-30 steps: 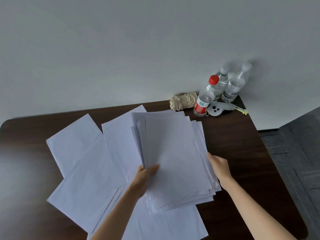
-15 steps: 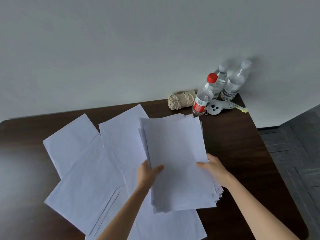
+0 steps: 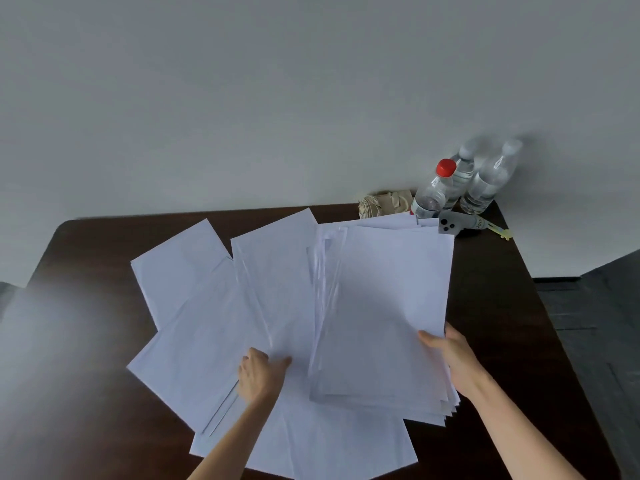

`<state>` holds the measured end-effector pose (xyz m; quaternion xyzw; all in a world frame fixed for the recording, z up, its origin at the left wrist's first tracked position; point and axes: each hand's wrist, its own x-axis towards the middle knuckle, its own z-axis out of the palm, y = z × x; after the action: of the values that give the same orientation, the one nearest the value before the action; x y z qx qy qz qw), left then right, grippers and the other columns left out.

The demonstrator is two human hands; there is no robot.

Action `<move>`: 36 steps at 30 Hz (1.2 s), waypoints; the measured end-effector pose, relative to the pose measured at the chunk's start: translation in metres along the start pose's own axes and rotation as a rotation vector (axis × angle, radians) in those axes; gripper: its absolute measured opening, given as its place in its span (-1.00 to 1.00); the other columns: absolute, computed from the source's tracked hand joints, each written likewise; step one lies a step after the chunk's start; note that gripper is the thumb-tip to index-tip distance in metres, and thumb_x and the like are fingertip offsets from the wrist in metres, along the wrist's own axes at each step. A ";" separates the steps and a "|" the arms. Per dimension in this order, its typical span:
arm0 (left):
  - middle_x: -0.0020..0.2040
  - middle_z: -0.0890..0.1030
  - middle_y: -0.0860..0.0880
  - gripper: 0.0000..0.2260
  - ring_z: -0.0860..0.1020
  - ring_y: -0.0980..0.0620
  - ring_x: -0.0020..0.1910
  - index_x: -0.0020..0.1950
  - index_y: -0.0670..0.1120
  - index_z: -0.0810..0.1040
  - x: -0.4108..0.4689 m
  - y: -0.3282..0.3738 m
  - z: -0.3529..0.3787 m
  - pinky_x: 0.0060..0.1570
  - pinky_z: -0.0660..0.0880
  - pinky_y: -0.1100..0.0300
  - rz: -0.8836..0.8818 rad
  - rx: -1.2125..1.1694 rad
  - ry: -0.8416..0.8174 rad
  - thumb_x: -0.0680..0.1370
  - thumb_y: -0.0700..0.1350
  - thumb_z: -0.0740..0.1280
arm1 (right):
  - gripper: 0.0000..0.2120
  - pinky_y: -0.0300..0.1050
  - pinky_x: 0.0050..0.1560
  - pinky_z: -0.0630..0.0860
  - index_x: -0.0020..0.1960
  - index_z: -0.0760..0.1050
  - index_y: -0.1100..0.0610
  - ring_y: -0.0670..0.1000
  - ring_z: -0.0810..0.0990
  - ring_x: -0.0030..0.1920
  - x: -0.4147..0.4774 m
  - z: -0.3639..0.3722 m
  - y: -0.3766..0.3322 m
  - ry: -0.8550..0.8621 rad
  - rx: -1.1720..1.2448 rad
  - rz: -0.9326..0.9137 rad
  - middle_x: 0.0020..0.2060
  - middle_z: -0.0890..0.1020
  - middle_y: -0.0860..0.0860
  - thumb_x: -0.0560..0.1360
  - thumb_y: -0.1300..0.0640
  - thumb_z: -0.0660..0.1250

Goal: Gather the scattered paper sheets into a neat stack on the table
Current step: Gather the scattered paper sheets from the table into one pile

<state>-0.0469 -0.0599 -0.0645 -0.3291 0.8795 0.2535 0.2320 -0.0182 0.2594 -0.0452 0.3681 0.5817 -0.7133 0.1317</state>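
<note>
Paper stack [image 3: 388,306] edge hides red-capped bottle [image 3: 433,192] base; grey controller [image 3: 453,225] adjacent.

three bottles [image 3: 431,194] [image 3: 462,174] [image 3: 488,185], two hands [image 3: 261,374] [image 3: 453,358], one table [image 3: 502,306], one held paper stack [image 3: 388,306].

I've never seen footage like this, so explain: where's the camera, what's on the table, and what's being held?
No machine here: these are a person's two bare hands, filmed by one wide-angle camera worn on the head, looking forward and down. On the dark table lie loose white sheets, fanned out and overlapping. The right hand holds a gathered stack by its right edge, thumb on top. The left hand rests on the loose sheets; whether it grips one is unclear. At the far right corner stand three water bottles, beside a beige cloth bundle and a small grey gadget.
</note>
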 end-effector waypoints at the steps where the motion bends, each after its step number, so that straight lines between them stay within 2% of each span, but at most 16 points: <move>1: 0.20 0.49 -0.13 -0.49 0.44 -0.14 0.27 0.19 -0.16 0.42 -0.004 -0.001 0.002 0.07 0.41 0.03 -0.016 0.028 -0.014 0.41 0.10 0.48 | -0.72 0.03 0.00 0.57 0.17 0.56 0.11 0.14 0.66 0.05 -0.003 -0.001 0.003 -0.004 -0.004 0.002 0.02 0.70 0.08 0.50 0.33 0.36; 4: 0.30 0.40 -0.18 -0.31 0.34 -0.16 0.36 0.31 -0.21 0.31 -0.014 -0.006 0.012 0.17 0.42 -0.01 -0.011 0.064 -0.008 0.38 0.10 0.53 | -0.70 0.02 -0.02 0.57 0.19 0.56 0.14 0.15 0.67 0.04 -0.013 -0.004 0.013 -0.013 -0.028 0.018 0.02 0.71 0.09 0.49 0.33 0.38; 7: 0.31 0.39 -0.18 -0.26 0.33 -0.16 0.36 0.32 -0.22 0.25 -0.024 -0.010 0.018 0.16 0.44 0.01 0.009 0.080 0.035 0.37 0.09 0.55 | -0.71 0.02 -0.04 0.57 0.19 0.56 0.15 0.16 0.68 0.03 -0.021 -0.006 0.024 -0.020 -0.050 0.028 0.00 0.71 0.10 0.48 0.31 0.39; 11: 0.21 0.53 -0.17 -0.39 0.47 -0.17 0.26 0.22 -0.22 0.39 -0.024 -0.013 0.024 0.09 0.47 0.01 -0.044 0.003 0.030 0.36 0.07 0.55 | -0.71 0.04 -0.03 0.57 0.18 0.56 0.13 0.17 0.66 0.05 -0.031 -0.009 0.037 -0.031 -0.061 0.029 0.02 0.70 0.11 0.48 0.29 0.40; 13: 0.08 0.63 -0.15 -0.54 0.56 -0.16 0.11 0.06 -0.18 0.58 -0.018 -0.017 0.028 0.07 0.55 0.00 -0.065 -0.042 -0.008 0.34 0.08 0.55 | -0.71 0.06 0.01 0.57 0.20 0.56 0.14 0.18 0.66 0.07 -0.035 -0.013 0.043 -0.021 -0.064 0.033 0.04 0.69 0.12 0.48 0.29 0.40; 15: -0.01 0.65 -0.13 -0.65 0.57 -0.14 0.04 -0.08 -0.14 0.64 -0.016 -0.020 0.030 0.00 0.58 -0.03 -0.066 -0.071 -0.033 0.33 0.09 0.55 | -0.70 0.10 0.07 0.57 0.21 0.55 0.13 0.19 0.65 0.08 -0.038 -0.016 0.048 -0.016 -0.067 0.038 0.05 0.69 0.13 0.48 0.28 0.40; 16: 0.02 0.63 -0.12 -0.66 0.55 -0.13 0.07 -0.07 -0.15 0.64 -0.018 -0.019 0.030 -0.01 0.57 -0.01 -0.062 -0.088 -0.028 0.35 0.07 0.55 | -0.69 0.13 0.10 0.56 0.21 0.55 0.13 0.19 0.65 0.08 -0.040 -0.017 0.050 -0.014 -0.066 0.040 0.04 0.69 0.13 0.48 0.28 0.40; 18: 0.15 0.51 -0.14 -0.58 0.46 -0.15 0.20 0.08 -0.19 0.55 -0.025 -0.016 0.029 -0.06 0.48 0.06 -0.068 -0.111 0.010 0.38 0.03 0.55 | -0.68 0.16 0.15 0.55 0.22 0.55 0.12 0.20 0.65 0.08 -0.044 -0.019 0.054 -0.002 -0.072 0.041 0.04 0.70 0.12 0.48 0.28 0.40; 20: 0.24 0.40 -0.20 -0.42 0.38 -0.20 0.27 0.21 -0.22 0.38 -0.031 -0.015 0.030 -0.08 0.37 0.01 -0.093 -0.134 0.061 0.37 -0.01 0.57 | -0.68 0.19 0.17 0.54 0.22 0.55 0.11 0.20 0.65 0.08 -0.046 -0.019 0.056 0.006 -0.075 0.042 0.04 0.69 0.12 0.48 0.27 0.41; 22: 0.25 0.41 -0.23 -0.37 0.41 -0.25 0.25 0.23 -0.24 0.32 -0.034 -0.014 0.031 -0.02 0.40 -0.03 -0.096 -0.169 0.081 0.36 -0.04 0.58 | -0.67 0.20 0.16 0.54 0.23 0.54 0.11 0.20 0.65 0.08 -0.048 -0.019 0.056 -0.001 -0.083 0.050 0.05 0.69 0.13 0.48 0.26 0.41; 24: 0.20 0.46 -0.24 -0.41 0.49 -0.27 0.18 0.20 -0.23 0.33 -0.035 -0.014 0.031 0.01 0.42 -0.04 -0.097 -0.221 0.067 0.36 -0.09 0.57 | -0.67 0.15 0.11 0.56 0.23 0.54 0.10 0.19 0.65 0.08 -0.050 -0.017 0.055 -0.010 -0.088 0.048 0.05 0.69 0.13 0.48 0.26 0.41; 27: 0.07 0.54 -0.19 -0.54 0.56 -0.23 0.06 0.11 -0.24 0.40 -0.031 -0.015 0.033 -0.15 0.38 0.04 -0.108 -0.280 0.067 0.37 -0.14 0.55 | -0.68 0.03 -0.04 0.56 0.22 0.54 0.10 0.14 0.65 0.07 -0.052 -0.015 0.054 -0.017 -0.087 0.035 0.06 0.68 0.11 0.49 0.27 0.40; 30: -0.21 0.59 -0.12 -0.81 0.52 -0.07 -0.32 -0.21 -0.19 0.52 -0.024 -0.021 0.033 -0.38 0.39 0.16 -0.054 -0.287 -0.002 0.40 -0.14 0.49 | -0.67 0.04 -0.04 0.56 0.23 0.53 0.11 0.16 0.65 0.07 -0.052 -0.015 0.054 -0.024 -0.084 0.041 0.06 0.67 0.12 0.49 0.27 0.40; 31: -0.32 0.55 -0.09 -0.79 0.45 -0.02 -0.40 -0.31 -0.16 0.47 -0.023 -0.022 0.032 -0.45 0.32 0.19 -0.049 -0.316 -0.022 0.43 -0.16 0.46 | -0.67 0.05 -0.02 0.56 0.23 0.53 0.12 0.17 0.65 0.08 -0.052 -0.015 0.054 -0.028 -0.083 0.046 0.06 0.68 0.13 0.49 0.27 0.40; 34: -0.42 0.41 -0.04 -0.70 0.34 -0.01 -0.42 -0.37 -0.13 0.35 -0.016 -0.024 0.024 -0.42 0.22 0.20 0.000 -0.463 -0.047 0.47 -0.18 0.41 | -0.67 0.07 0.00 0.56 0.23 0.53 0.11 0.18 0.65 0.08 -0.051 -0.016 0.054 -0.030 -0.080 0.052 0.06 0.67 0.13 0.49 0.26 0.40; 36: -0.36 0.49 -0.08 -0.80 0.42 -0.06 -0.35 -0.27 -0.20 0.46 -0.006 -0.023 0.014 -0.33 0.33 0.16 0.038 -0.598 -0.080 0.48 -0.18 0.42 | -0.67 0.08 0.02 0.56 0.23 0.53 0.11 0.18 0.64 0.09 -0.049 -0.014 0.053 -0.039 -0.076 0.052 0.07 0.67 0.13 0.48 0.25 0.40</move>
<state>-0.0235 -0.0634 -0.0785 -0.3560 0.7621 0.5182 0.1546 0.0539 0.2453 -0.0513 0.3638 0.5960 -0.6941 0.1753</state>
